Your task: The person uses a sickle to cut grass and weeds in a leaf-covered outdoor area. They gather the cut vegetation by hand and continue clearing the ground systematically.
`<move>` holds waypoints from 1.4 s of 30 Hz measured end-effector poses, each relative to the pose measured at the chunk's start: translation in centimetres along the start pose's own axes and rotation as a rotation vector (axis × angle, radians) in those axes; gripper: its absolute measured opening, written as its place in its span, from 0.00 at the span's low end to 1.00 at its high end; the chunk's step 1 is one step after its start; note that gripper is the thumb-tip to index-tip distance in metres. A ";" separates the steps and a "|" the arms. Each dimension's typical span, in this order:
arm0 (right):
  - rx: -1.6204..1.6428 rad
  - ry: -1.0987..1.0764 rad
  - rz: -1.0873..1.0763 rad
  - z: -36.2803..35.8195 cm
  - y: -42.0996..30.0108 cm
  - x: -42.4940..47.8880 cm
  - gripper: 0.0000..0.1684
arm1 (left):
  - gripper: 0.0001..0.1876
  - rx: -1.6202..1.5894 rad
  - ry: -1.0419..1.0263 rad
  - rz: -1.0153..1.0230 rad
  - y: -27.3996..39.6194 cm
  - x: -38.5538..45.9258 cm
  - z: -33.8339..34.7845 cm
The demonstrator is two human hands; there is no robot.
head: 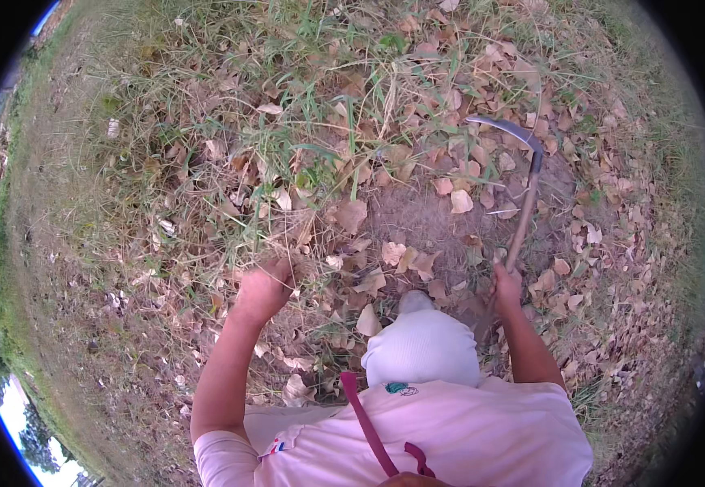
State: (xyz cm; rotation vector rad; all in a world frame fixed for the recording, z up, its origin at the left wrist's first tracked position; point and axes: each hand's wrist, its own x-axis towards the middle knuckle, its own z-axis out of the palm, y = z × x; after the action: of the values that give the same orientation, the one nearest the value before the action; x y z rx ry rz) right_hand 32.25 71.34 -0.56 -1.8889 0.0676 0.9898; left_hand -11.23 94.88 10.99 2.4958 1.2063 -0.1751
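My right hand [506,288] is closed around the wooden handle of a sickle [524,213]. The tool stretches away from me, and its curved metal blade [511,129] points left over dry leaves and thin grass. My left hand [265,288] is curled at the edge of a tangle of dry grass stems [304,243], left of my knee. Some stems pass by its fingers; whether it grips them cannot be told. Between the hands lie a patch of bare soil [419,213] and several dry leaves [392,252].
My bent knee in pale cloth [422,347] and a shoe tip [415,301] are between my arms. Green grass [310,103] and fallen leaves cover the ground ahead and to both sides. A dark red strap [368,423] hangs over my shirt.
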 end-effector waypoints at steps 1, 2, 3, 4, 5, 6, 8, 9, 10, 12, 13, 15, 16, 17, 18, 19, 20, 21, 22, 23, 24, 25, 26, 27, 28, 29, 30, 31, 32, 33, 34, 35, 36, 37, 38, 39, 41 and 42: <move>-0.017 -0.015 -0.019 1.8 -1.9 1.4 0.18 | 0.10 -0.024 -0.019 0.044 1.9 1.4 0.1; -0.031 -0.039 -0.040 4.1 -3.9 3.1 0.19 | 0.11 -0.024 -0.051 0.082 3.6 2.7 0.0; -0.046 -0.053 -0.040 6.4 -5.8 4.8 0.19 | 0.12 -0.025 -0.084 0.118 4.9 3.8 -0.1; -0.060 -0.067 -0.041 8.3 -7.4 6.6 0.19 | 0.13 -0.012 -0.104 0.133 5.7 4.8 0.1; -0.112 -0.096 -0.065 10.0 -8.5 8.9 0.19 | 0.15 -0.002 -0.123 0.150 6.3 5.8 0.6; -0.163 -0.128 -0.087 11.4 -9.1 10.9 0.18 | 0.16 0.009 -0.145 0.163 6.9 6.7 0.8; -0.153 -0.287 -0.219 13.3 -9.5 14.5 0.17 | 0.17 -0.085 -0.149 0.191 8.5 8.8 -0.5; -0.145 -0.371 -0.283 14.2 -9.0 15.9 0.18 | 0.17 -0.130 -0.152 0.198 8.9 9.7 -1.0; -0.276 -0.273 -0.442 15.0 -8.3 17.0 0.18 | 0.16 -0.114 -0.170 0.221 9.0 10.4 -0.9; -0.538 -0.067 -0.749 16.4 -6.5 18.2 0.20 | 0.15 -0.085 -0.199 0.216 9.0 11.5 -0.3; -0.571 -0.082 -0.673 16.6 -6.5 17.9 0.21 | 0.15 -0.080 -0.210 0.217 8.8 11.6 0.0; -0.631 -0.101 -0.532 16.6 -7.1 17.1 0.22 | 0.15 -0.082 -0.251 0.168 8.6 11.9 0.4; -0.625 -0.091 -0.641 16.5 -7.0 17.1 0.20 | 0.16 -0.108 -0.249 0.151 8.5 12.1 0.5; -0.650 -0.083 -0.593 16.3 -7.5 17.3 0.19 | 0.16 -0.133 -0.248 0.136 8.3 12.3 0.7; -0.669 -0.078 -0.543 16.6 -8.4 16.5 0.19 | 0.19 -0.134 -0.211 0.130 7.8 12.3 1.5; -0.688 -0.060 -0.488 16.8 -9.0 15.9 0.19 | 0.19 -0.165 -0.175 0.119 7.7 13.0 1.5; -0.768 -0.019 -0.447 16.9 -9.7 15.2 0.18 | 0.19 -0.196 -0.142 0.109 7.7 13.6 1.5; -0.748 -0.024 -0.441 16.8 -9.6 15.4 0.18 | 0.19 -0.225 -0.110 0.102 8.0 14.3 1.5; -0.728 -0.028 -0.434 16.5 -9.5 15.7 0.18 | 0.17 -0.252 -0.093 0.110 8.0 14.8 2.5; -0.707 -0.031 -0.426 16.3 -9.2 16.0 0.18 | 0.16 -0.232 -0.173 0.127 8.3 15.5 3.0; -0.696 -0.029 -0.440 16.4 -8.8 16.3 0.18 | 0.16 -0.207 -0.250 0.135 8.8 16.2 3.5; -0.651 -0.048 -0.461 16.7 -8.9 16.0 0.18 | 0.15 -0.176 -0.329 0.140 9.2 16.6 4.1; -0.606 -0.067 -0.482 16.8 -9.0 15.8 0.18 | 0.12 -0.162 -0.284 0.227 9.3 17.1 6.1; -0.555 -0.073 -0.495 16.6 -9.2 15.7 0.18 | 0.11 -0.167 -0.284 0.264 10.2 17.8 6.4; -0.428 -0.128 -0.491 16.3 -9.6 15.4 0.18 | 0.10 -0.172 -0.287 0.302 11.3 18.4 6.3; -0.436 -0.147 -0.471 16.4 -9.5 15.5 0.18 | 0.09 -0.177 -0.290 0.338 12.3 19.0 6.2; -0.447 -0.160 -0.450 16.1 -9.3 15.7 0.19 | 0.12 -0.133 -0.318 0.363 13.3 19.7 5.8; -0.454 -0.179 -0.435 16.0 -9.3 15.6 0.19 | 0.14 -0.161 -0.254 0.417 14.2 20.3 5.1; -0.416 -0.215 -0.388 15.8 -9.0 15.0 0.19 | 0.17 -0.191 -0.189 0.470 15.0 20.9 4.3; -0.487 -0.231 -0.421 16.3 -9.1 14.2 0.19 | 0.19 -0.212 -0.114 0.513 15.6 21.7 3.0; -0.565 -0.243 -0.448 16.4 -8.7 12.9 0.19 | 0.25 -0.078 -0.112 0.537 16.4 22.8 1.5; -0.644 -0.254 -0.474 16.3 -8.2 11.5 0.19 | 0.32 0.054 -0.107 0.558 17.1 24.0 0.0; -0.694 -0.289 -0.554 16.2 -6.9 10.3 0.19 | 0.37 0.134 -0.059 0.593 17.8 25.0 -1.4; -0.750 -0.328 -0.637 16.2 -6.4 8.6 0.19 | 0.43 0.208 -0.009 0.620 17.9 26.2 -2.3; -0.798 -0.345 -0.538 16.0 -6.1 6.7 0.20 | 0.46 0.269 0.023 0.590 17.3 27.3 -2.4; -0.846 -0.366 -0.442 15.6 -6.9 4.3 0.20 | 0.49 0.331 0.059 0.553 16.2 28.3 -2.6; -0.890 -0.378 -0.474 14.2 -5.7 2.2 0.20 | 0.56 0.476 0.003 0.372 14.6 30.2 -2.9; -0.822 -0.389 -0.439 13.4 -4.8 1.2 0.20 | 0.57 0.510 -0.018 0.261 13.9 30.8 -3.0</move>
State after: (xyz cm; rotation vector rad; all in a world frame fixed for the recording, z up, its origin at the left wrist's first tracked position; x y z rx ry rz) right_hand 27.14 84.65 -0.57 -2.2233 -1.0826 1.1394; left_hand 18.74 110.60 9.31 3.0488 0.8971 -0.4881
